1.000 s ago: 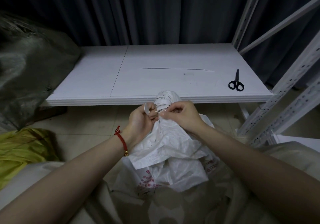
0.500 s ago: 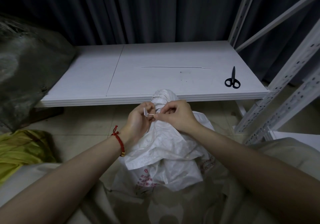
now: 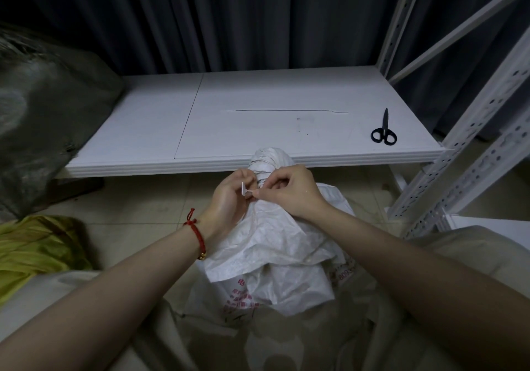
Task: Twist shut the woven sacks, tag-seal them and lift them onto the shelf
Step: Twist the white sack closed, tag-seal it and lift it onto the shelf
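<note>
A white woven sack (image 3: pixel 275 244) with red print stands on the floor in front of me. Its neck (image 3: pixel 268 158) is twisted and wound with thin cord. My left hand (image 3: pixel 229 198) holds the neck from the left, and a small white tag seal (image 3: pixel 246 192) sticks out by its fingers. My right hand (image 3: pixel 289 190) pinches the thin end of that tag against the neck. The white shelf board (image 3: pixel 258 130) lies just beyond the sack, low to the floor.
Black scissors (image 3: pixel 384 130) lie on the shelf's right side. A grey-green sack (image 3: pixel 43 130) leans on the shelf's left end. A yellow sack (image 3: pixel 31 250) lies on the floor at left. White perforated shelf uprights (image 3: pixel 470 152) stand at right. Dark curtains hang behind.
Both hands stay at the sack's neck. The tag's flat head has come out a little further left of the fingers, and my right fingers have shifted slightly along it.
</note>
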